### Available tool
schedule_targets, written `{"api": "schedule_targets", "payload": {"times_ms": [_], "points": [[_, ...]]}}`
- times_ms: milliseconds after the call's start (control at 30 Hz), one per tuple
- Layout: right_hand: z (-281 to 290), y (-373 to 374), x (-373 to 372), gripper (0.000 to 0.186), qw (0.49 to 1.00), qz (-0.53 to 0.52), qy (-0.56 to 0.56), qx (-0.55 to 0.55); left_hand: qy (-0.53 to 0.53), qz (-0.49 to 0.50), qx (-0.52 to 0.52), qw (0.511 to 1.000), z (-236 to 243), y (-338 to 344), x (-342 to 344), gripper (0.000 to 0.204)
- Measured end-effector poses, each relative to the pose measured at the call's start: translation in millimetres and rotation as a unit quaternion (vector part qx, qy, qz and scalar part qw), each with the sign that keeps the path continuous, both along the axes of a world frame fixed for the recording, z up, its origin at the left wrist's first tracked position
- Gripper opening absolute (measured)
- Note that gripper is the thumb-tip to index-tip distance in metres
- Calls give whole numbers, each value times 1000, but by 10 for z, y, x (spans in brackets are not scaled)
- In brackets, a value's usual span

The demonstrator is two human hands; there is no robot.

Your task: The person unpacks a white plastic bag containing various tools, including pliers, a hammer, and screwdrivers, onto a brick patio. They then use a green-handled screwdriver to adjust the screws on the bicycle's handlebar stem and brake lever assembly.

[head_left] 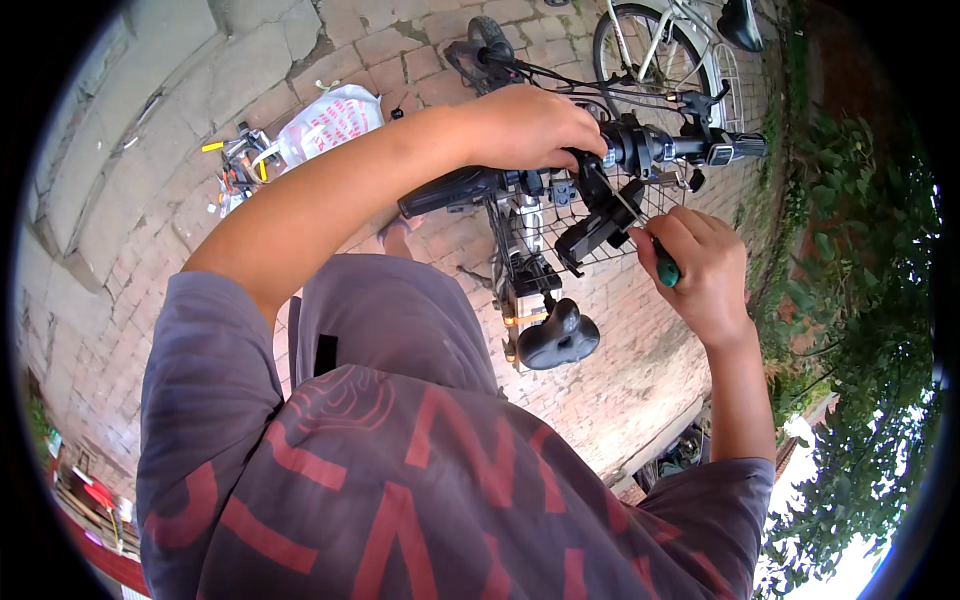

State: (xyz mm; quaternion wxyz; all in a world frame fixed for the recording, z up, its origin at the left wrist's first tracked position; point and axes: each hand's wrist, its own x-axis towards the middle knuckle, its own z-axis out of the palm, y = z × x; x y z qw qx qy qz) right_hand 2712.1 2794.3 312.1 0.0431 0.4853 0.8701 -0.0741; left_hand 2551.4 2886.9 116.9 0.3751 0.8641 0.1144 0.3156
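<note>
My right hand (698,262) is closed around a screwdriver (666,266) with a dark green and black handle. Its thin metal shaft points up and left to a black plastic bracket (600,222), which looks like a clamp-style holder. At the other end of that bracket, the fingers of my left hand (530,125) are curled over its upper part, close to the handlebar. I cannot tell whether the screwdriver tip sits in a screw. The handlebar (685,148) of an electric bike, with cables and a small display, lies beyond the bracket.
A wire basket (565,235) and a black saddle (558,340) belong to the bike. A white bicycle (655,50) stands beyond it. Loose tools (240,165) and a white plastic bag (330,122) lie on the brick paving at the left. Leafy bushes (860,270) line the right side.
</note>
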Motion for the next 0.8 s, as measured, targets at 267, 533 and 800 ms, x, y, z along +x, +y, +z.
{"api": "schedule_targets", "payload": {"times_ms": [267,533,800], "points": [[56,145,-4,26,995,81,-51,31,-39,45,71,996,160,-159,-11,42],[39,343,-22,33,996,46,19,79,8,-11,-97,995,171,-108,-29,34],[-139,467,-179,29,982,-8,22,189,-6,-20,-119,993,97,-56,-69,37]]}}
